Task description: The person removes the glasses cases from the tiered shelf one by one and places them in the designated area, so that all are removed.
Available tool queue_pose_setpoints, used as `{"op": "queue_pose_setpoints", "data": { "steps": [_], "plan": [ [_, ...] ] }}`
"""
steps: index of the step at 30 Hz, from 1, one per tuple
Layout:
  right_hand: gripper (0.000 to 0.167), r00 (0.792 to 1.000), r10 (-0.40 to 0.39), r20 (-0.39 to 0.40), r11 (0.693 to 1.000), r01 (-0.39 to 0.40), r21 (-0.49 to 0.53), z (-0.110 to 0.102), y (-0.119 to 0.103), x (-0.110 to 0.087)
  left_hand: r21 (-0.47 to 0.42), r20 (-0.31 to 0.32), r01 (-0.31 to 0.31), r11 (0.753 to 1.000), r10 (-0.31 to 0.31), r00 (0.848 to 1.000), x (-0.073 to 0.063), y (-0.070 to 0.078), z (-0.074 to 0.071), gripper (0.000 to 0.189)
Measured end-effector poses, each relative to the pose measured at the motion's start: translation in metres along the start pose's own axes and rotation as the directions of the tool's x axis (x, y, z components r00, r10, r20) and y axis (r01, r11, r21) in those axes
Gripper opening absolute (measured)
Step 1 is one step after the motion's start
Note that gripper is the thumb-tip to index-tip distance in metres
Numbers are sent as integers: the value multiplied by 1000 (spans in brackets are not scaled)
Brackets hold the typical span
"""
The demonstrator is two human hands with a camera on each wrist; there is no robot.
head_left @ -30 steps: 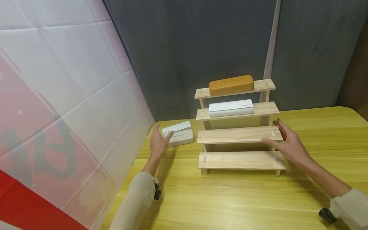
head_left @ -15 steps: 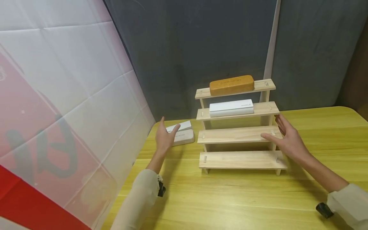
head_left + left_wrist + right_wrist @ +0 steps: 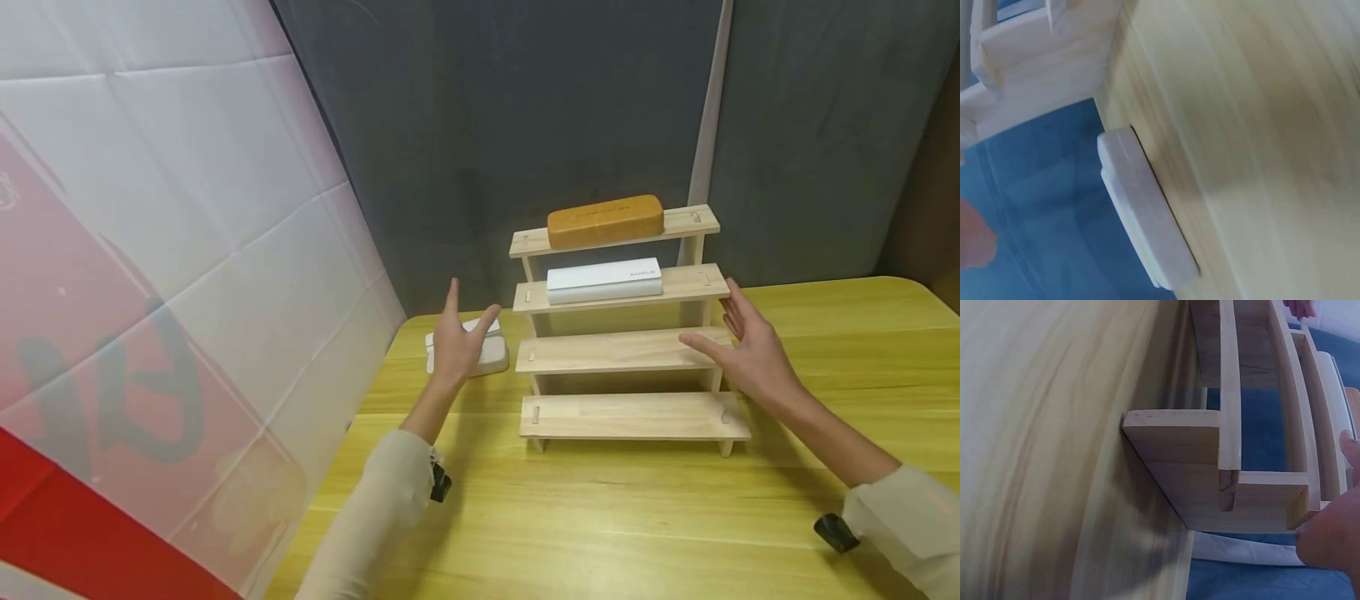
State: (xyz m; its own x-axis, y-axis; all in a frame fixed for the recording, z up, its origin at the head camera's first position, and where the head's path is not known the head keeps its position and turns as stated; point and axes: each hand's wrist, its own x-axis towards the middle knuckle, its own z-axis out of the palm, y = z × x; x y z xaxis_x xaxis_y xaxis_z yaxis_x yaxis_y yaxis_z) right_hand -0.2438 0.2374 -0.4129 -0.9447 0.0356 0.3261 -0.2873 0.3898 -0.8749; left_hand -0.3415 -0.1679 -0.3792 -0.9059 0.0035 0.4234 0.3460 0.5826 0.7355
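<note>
A four-step wooden display rack (image 3: 615,417) stands on the table. A tan glasses case (image 3: 606,223) lies on its top step and a white glasses case (image 3: 604,282) on the step below. My right hand (image 3: 757,358) is at the rack's right end, thumb over the second step from the bottom, fingers extended; firm contact is hard to tell. My left hand (image 3: 457,343) hovers with thumb and fingers spread, holding nothing. Partly hidden behind it, an off-white case (image 3: 492,357) and a white case (image 3: 487,326) lie on the table left of the rack.
The yellow wood-grain table (image 3: 570,517) runs back to a dark grey curtain (image 3: 487,150). A white, pink and red printed cloth (image 3: 187,208) hangs along the left side. The rack's lower two steps bear no cases.
My left hand has moved right and slightly away from me, across the two cases on the table. The right hand has shifted slightly up along the rack's end. The rack stays put.
</note>
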Motion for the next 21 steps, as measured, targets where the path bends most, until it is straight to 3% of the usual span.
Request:
{"op": "queue_pose_setpoints", "data": {
  "steps": [6,12,15,21],
  "plan": [
    [102,1000,-4,-2,1000,4,-1,-5,-6,5,-48,23,-133,990,134,991,1,16,11,88],
    [97,1000,-3,12,999,3,-55,-7,-8,12,-118,84,-237,964,248,965,-1,34,23,85],
    [97,1000,4,8,997,-3,-79,-6,-8,15,-123,115,-253,960,267,957,-1,40,29,83],
    [94,1000,7,3,994,-7,-106,-5,-9,23,-88,178,-237,967,250,952,0,50,40,82]
  ]
}}
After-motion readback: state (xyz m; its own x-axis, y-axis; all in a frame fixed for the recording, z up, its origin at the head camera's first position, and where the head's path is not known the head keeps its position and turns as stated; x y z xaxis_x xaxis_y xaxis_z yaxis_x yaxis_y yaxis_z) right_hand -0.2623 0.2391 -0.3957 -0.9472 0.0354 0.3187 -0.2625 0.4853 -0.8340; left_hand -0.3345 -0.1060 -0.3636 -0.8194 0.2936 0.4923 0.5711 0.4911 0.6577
